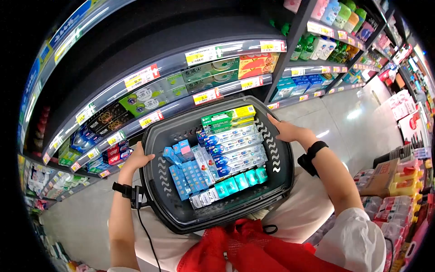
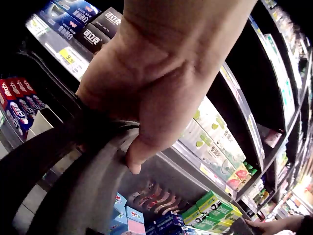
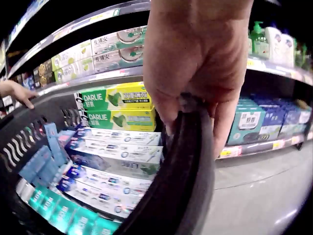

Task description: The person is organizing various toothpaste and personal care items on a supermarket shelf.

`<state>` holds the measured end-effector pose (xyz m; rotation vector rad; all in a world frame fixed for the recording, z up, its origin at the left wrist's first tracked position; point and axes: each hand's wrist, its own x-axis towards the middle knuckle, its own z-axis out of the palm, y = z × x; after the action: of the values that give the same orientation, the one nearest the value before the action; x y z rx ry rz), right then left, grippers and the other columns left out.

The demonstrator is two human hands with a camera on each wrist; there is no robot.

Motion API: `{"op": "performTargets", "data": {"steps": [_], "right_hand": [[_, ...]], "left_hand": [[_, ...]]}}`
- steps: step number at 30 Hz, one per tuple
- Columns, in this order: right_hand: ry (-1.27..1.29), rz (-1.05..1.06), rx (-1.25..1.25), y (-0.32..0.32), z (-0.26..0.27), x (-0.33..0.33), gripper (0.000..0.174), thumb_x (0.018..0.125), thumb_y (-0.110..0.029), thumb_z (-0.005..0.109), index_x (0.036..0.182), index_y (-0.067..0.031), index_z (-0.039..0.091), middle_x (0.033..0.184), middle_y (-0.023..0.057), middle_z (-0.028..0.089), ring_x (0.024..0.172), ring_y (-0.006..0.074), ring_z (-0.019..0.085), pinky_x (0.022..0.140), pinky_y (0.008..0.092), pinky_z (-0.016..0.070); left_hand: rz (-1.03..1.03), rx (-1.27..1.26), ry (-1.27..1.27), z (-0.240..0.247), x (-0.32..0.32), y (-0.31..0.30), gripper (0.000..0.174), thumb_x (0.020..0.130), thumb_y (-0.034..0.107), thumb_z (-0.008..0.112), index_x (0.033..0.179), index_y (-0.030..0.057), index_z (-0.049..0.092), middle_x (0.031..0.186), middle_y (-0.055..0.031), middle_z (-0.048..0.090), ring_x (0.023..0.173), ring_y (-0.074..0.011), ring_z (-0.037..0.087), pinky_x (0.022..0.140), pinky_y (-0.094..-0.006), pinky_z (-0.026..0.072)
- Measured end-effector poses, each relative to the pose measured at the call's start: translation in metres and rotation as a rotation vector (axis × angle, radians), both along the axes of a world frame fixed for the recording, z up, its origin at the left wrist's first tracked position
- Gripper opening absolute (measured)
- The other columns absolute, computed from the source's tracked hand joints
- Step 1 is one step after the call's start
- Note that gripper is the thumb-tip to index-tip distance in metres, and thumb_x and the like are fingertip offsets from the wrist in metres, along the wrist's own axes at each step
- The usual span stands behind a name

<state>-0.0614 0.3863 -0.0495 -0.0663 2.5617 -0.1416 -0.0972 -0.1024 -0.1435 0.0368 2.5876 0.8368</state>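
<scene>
A dark plastic basket (image 1: 158, 199) sits at the person's lap, holding rows of toothpaste boxes: green-yellow ones (image 1: 229, 115), white-blue ones (image 1: 235, 145), light blue ones (image 1: 195, 172) and shiny teal ones (image 1: 241, 181). The left hand (image 1: 136, 158) grips the basket's left rim, its thumb over the edge; in the left wrist view that hand (image 2: 146, 88) hides part of the rim. At the right rim, the right hand (image 1: 292, 131) holds on near the far corner. In the right wrist view, thumb and fingers of this hand (image 3: 198, 63) straddle the rim (image 3: 195, 161).
Shelves with price labels (image 1: 206, 96) and stacked boxes (image 1: 156, 93) curve past the basket's far side. Bottles (image 1: 308, 47) stand on shelves at the upper right. Tiled floor (image 1: 326, 113) lies to the right, with a cardboard box (image 1: 380, 179) and packaged goods beyond.
</scene>
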Motion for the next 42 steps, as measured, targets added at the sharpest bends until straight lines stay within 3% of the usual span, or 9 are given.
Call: {"op": "performTargets", "data": {"steps": [5,14,18,20,23,24,30,36,42], "right_hand": [[0.094,0.023,-0.038,-0.003,-0.003,0.007,0.088,0.073,-0.007,0.053,0.140,-0.0164,-0.004,0.109,0.0278,0.053,0.100,0.0392,0.052,0.085,0.0399,0.0417],[-0.081,-0.183,0.023,-0.014,0.008,0.003,0.097,0.073,-0.005,0.060,0.139,-0.0224,-0.008,0.122,0.0231,0.046,0.109,0.0349,0.049,0.089,0.0377,0.0394],[-0.160,-0.161,0.076,-0.012,0.008,-0.009,0.092,0.075,-0.005,0.058,0.139,-0.0200,-0.006,0.106,0.0246,0.056,0.096,0.0360,0.055,0.081,0.0387,0.0430],[0.053,0.013,0.028,0.004,-0.009,-0.010,0.087,0.074,-0.007,0.053,0.140,-0.0183,-0.002,0.088,0.0266,0.059,0.081,0.0378,0.059,0.067,0.0440,0.0453],[-0.020,-0.007,-0.012,0.007,0.001,-0.013,0.083,0.074,-0.007,0.050,0.139,-0.0161,0.000,0.093,0.0280,0.058,0.087,0.0395,0.057,0.074,0.0437,0.0440],[-0.029,0.022,-0.041,0.005,0.006,-0.014,0.083,0.074,-0.007,0.050,0.139,-0.0161,0.000,0.094,0.0279,0.058,0.088,0.0391,0.057,0.076,0.0431,0.0436],[-0.089,0.023,-0.056,-0.004,0.016,-0.027,0.085,0.075,-0.010,0.055,0.140,-0.0184,0.001,0.093,0.0272,0.058,0.084,0.0376,0.058,0.074,0.0408,0.0439],[-0.151,-0.060,-0.071,-0.016,0.031,-0.032,0.086,0.076,-0.004,0.057,0.140,-0.0255,0.004,0.093,0.0251,0.059,0.068,0.0300,0.060,0.058,0.0372,0.0492],[-0.141,-0.048,-0.095,-0.007,0.018,-0.038,0.086,0.075,-0.003,0.057,0.139,-0.0268,0.005,0.096,0.0252,0.058,0.068,0.0300,0.060,0.056,0.0366,0.0511]], "left_hand": [[-0.087,-0.095,0.017,-0.031,-0.009,-0.014,0.086,0.079,0.041,0.057,0.130,-0.0136,0.013,0.130,-0.0335,0.030,0.122,-0.0373,0.034,0.099,-0.0363,0.0309],[-0.166,-0.175,-0.091,-0.005,-0.016,-0.006,0.080,0.084,0.040,0.052,0.128,-0.0155,0.016,0.126,-0.0347,0.034,0.119,-0.0381,0.038,0.097,-0.0374,0.0336],[-0.153,-0.132,-0.079,-0.001,-0.016,-0.007,0.074,0.087,0.039,0.046,0.129,-0.0145,0.018,0.130,-0.0335,0.028,0.124,-0.0368,0.031,0.101,-0.0360,0.0289],[-0.149,-0.157,-0.045,-0.011,-0.020,-0.013,0.067,0.088,0.035,0.046,0.129,-0.0111,0.020,0.129,-0.0318,0.032,0.122,-0.0362,0.034,0.099,-0.0365,0.0309],[-0.165,-0.026,-0.063,0.004,-0.017,-0.007,0.055,0.088,0.025,0.047,0.129,-0.0030,0.023,0.123,-0.0274,0.043,0.115,-0.0356,0.043,0.093,-0.0368,0.0350],[-0.173,-0.082,-0.235,0.022,-0.020,0.002,0.069,0.090,0.036,0.043,0.133,-0.0100,0.013,0.137,-0.0274,0.022,0.129,-0.0322,0.024,0.104,-0.0342,0.0233],[-0.189,-0.009,-0.025,-0.005,-0.015,-0.015,0.060,0.089,0.032,0.045,0.130,-0.0066,0.022,0.129,-0.0302,0.033,0.121,-0.0357,0.035,0.096,-0.0374,0.0323],[-0.123,-0.016,0.135,-0.017,-0.008,-0.014,0.050,0.085,0.017,0.050,0.125,-0.0031,0.028,0.118,-0.0298,0.044,0.111,-0.0395,0.043,0.091,-0.0406,0.0359],[-0.081,-0.091,0.054,-0.021,-0.009,-0.012,0.048,0.086,0.021,0.049,0.122,-0.0055,0.030,0.113,-0.0316,0.048,0.107,-0.0409,0.047,0.089,-0.0414,0.0378]]}}
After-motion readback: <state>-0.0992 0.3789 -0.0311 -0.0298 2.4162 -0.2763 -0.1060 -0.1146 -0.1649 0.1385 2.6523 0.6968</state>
